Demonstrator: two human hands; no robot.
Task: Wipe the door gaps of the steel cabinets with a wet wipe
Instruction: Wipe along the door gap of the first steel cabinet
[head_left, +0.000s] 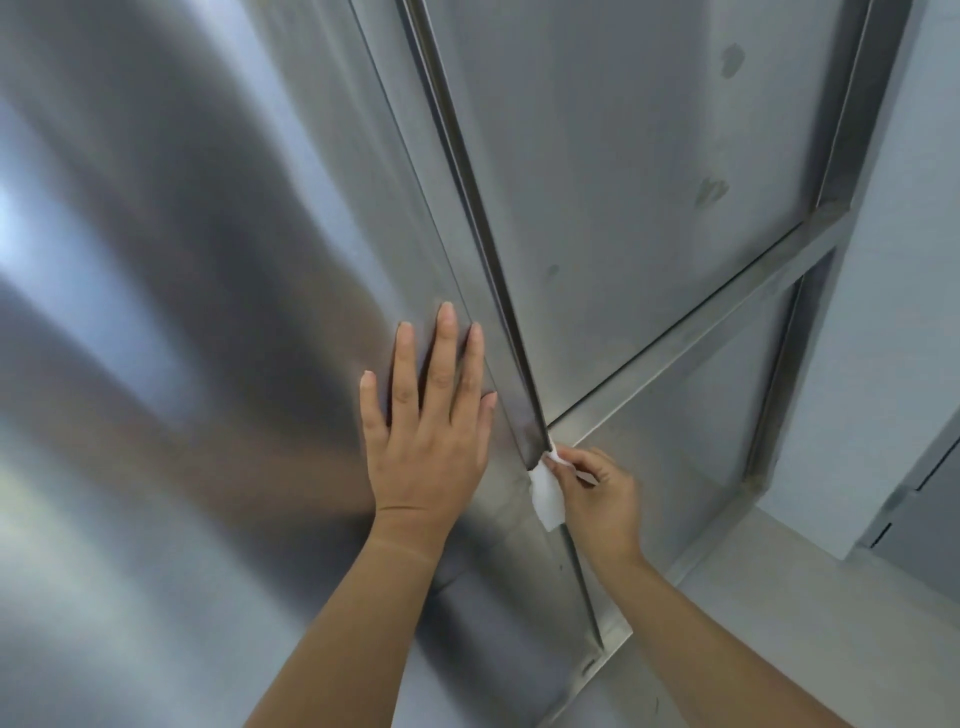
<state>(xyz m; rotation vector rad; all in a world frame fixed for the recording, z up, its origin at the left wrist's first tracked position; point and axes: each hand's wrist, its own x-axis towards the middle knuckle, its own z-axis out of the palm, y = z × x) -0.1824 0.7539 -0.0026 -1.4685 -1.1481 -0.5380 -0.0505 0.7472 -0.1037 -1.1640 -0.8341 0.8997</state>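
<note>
The right hand (602, 493) pinches a white wet wipe (548, 493) between thumb and curled fingers. It presses the top of the wipe into the door gap (483, 228), at the spot where the upright gap meets a slanting cross rail (701, 332). The rest of the wipe hangs down from the fingertips along the gap, flat against the steel. The left hand (428, 431) holds nothing. It lies flat on the left door (208, 260) with its palm on the metal, its fingers straight and slightly spread, and its thumb out toward the gap. The two hands are apart, one on each side of the gap, with the left a little higher than the right and the wipe just beside the heel of the left hand. Both forearms are bare and come up from the bottom edge of the view.

The gap runs as a dark channel from the top of the view down past the wipe to the lower edge of the cabinet. On its right is the upper right door (623, 182), brushed steel with a few dull smudges (711, 191). Below the cross rail is a lower steel panel (675, 431). A pale wall (883, 312) stands to the right of the cabinet frame.
</note>
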